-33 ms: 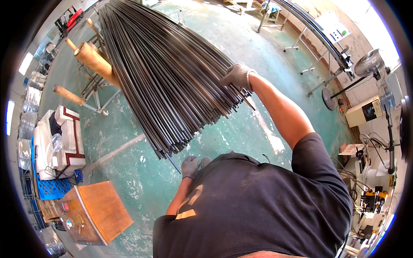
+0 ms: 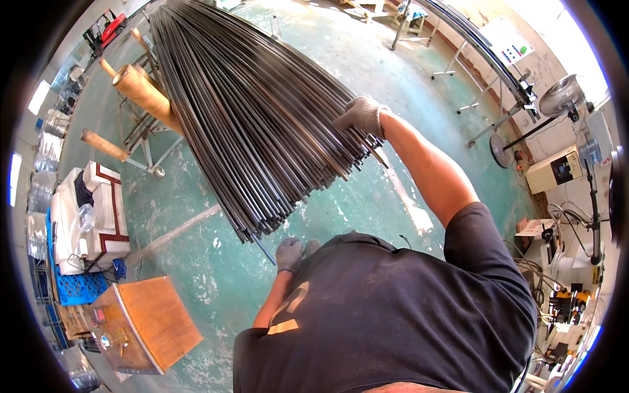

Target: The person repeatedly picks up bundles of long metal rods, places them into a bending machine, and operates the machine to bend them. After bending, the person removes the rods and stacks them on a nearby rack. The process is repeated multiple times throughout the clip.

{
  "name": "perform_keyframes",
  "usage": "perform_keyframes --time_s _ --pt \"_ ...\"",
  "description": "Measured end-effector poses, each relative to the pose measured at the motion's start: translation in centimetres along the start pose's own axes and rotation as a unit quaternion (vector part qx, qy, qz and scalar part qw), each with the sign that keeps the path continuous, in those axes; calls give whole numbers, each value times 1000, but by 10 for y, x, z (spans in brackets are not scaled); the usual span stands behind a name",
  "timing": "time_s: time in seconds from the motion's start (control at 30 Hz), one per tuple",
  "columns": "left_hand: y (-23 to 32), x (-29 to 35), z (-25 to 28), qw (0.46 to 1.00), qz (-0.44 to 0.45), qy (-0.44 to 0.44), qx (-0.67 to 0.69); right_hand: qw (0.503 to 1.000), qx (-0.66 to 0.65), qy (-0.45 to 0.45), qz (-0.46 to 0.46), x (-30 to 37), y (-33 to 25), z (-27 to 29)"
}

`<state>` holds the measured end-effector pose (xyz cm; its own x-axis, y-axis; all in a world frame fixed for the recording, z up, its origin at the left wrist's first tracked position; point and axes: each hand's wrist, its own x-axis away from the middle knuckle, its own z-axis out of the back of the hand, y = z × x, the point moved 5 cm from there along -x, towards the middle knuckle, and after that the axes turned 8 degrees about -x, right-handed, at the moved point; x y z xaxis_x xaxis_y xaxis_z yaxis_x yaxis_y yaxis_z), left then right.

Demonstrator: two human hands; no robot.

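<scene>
Wooden cabinet standing on teal floor; brown roller sticking out on left of long dark rod bundle, whose uneven ends are fanning toward person; bluish rod jutting lowest, ending just beside gloved left hand; left fingers curling, no telling whether gripping; gloved right hand curling over bundle's right edge, pinch hidden by glove; uneven pulling could be splaying loose outer rods, risking slide floorward or trapped fingers.

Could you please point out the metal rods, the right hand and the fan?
Metal rods (image 2: 252, 111): head view, around mid-length.
Right hand (image 2: 359, 116): head view, its gloved back.
Fan (image 2: 559, 98): head view, its round cage.
</scene>
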<state>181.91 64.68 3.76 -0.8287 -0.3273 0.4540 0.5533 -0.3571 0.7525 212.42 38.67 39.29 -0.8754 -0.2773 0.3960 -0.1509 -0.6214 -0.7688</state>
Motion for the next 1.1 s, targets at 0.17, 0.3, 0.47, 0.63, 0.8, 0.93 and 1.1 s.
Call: perform_keyframes --time_s 0.17,0.3,0.47,0.63,0.8,0.93,1.1 --pt "9 2 -7 997 48 -48 31 911 -387 -144 5 -6 19 -18" --pt "7 -4 -17 999 15 -46 4 870 -455 -174 -80 -22 27 -35" --pt "87 31 -3 994 -21 -110 -14 987 -131 -94 -22 27 19 -34" --pt "56 26 -39 980 -57 -188 28 990 -6 -52 -132 172 56 -35" --pt "111 62 -54 939 -66 -338 -9 951 43 29 -303 348 188 -50" --pt "153 67 -84 880 -68 -470 7 889 52 129 -436 514 267 -51" --pt "235 89 -104 820 -90 -492 278 877 96 277 -381 538 297 -96"
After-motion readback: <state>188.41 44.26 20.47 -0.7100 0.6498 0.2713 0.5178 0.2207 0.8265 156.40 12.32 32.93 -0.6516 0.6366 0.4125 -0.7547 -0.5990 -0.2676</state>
